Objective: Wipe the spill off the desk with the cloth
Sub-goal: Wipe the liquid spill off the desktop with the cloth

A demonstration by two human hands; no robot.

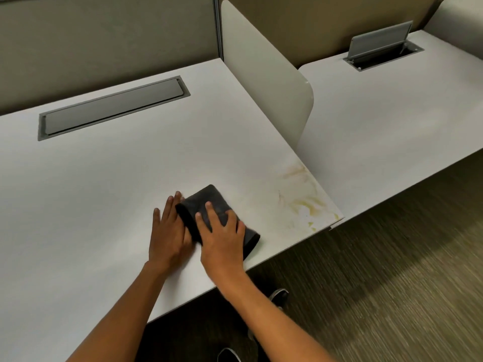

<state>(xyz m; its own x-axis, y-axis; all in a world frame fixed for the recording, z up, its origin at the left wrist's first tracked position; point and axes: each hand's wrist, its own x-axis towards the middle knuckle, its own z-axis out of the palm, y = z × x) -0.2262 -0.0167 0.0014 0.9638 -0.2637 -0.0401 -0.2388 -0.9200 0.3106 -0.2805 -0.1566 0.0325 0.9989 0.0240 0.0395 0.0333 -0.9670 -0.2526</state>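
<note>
1. An open-plan office with rows of workstations.
2. Two matching white laminate desks (104,165) stand side by side, parted by a rounded white divider panel (266,82).
3. Each desk has a grey metal cable hatch (112,108); the neighbour's grey hatch lid (379,41) is tilted open.
4. Beige fabric partition walls (104,35) stand behind, and striped brown carpet (392,270) covers the floor.

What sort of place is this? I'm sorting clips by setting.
Probably an office with cubicle desks: a white desk with a closed cable hatch, a privacy divider, and a neighbouring desk whose cable flap stands open.
</note>
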